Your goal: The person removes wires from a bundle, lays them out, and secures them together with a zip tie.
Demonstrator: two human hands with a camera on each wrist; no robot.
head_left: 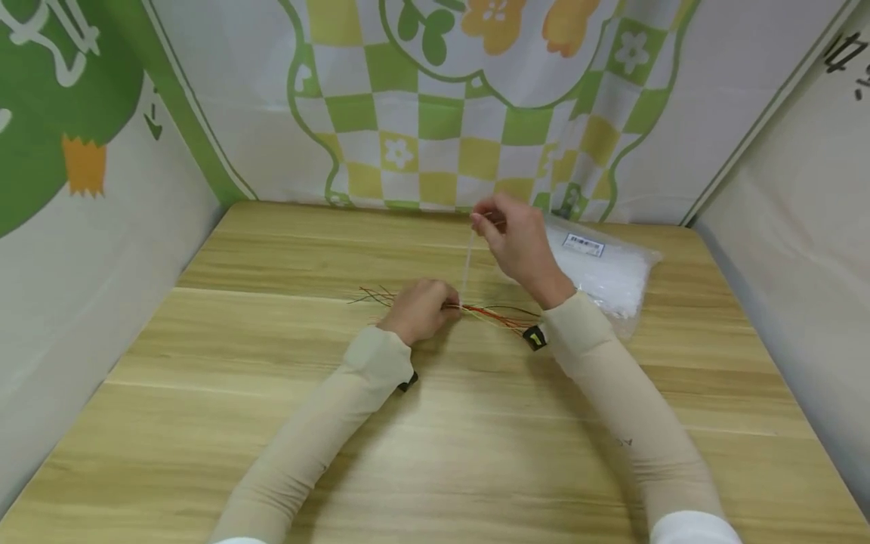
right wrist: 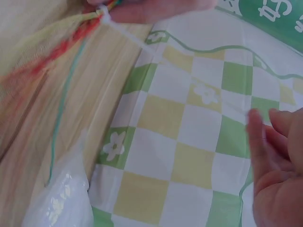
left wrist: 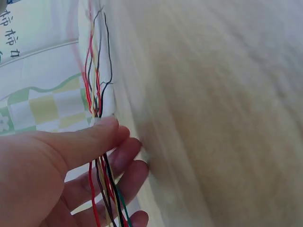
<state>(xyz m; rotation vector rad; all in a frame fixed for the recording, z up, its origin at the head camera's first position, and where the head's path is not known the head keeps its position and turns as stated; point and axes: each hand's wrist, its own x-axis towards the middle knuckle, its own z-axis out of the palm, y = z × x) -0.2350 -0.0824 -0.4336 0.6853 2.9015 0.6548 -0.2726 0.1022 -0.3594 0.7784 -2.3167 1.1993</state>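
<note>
A bundle of thin colored wires, red, black, yellow and green among them, lies across the table at mid-height in the head view. My left hand pinches the bundle between thumb and fingers, as the left wrist view also shows. Around the wires, right beside the left fingertips, sits a white cable tie. Its thin tail rises to my right hand, whose fingertips pinch the upper end. The tail is faint and blurred near the right fingers in the right wrist view.
A clear plastic bag of white contents, with a barcode label, lies behind and beside the right wrist. The wooden table is enclosed by printed cloth walls at the back and sides.
</note>
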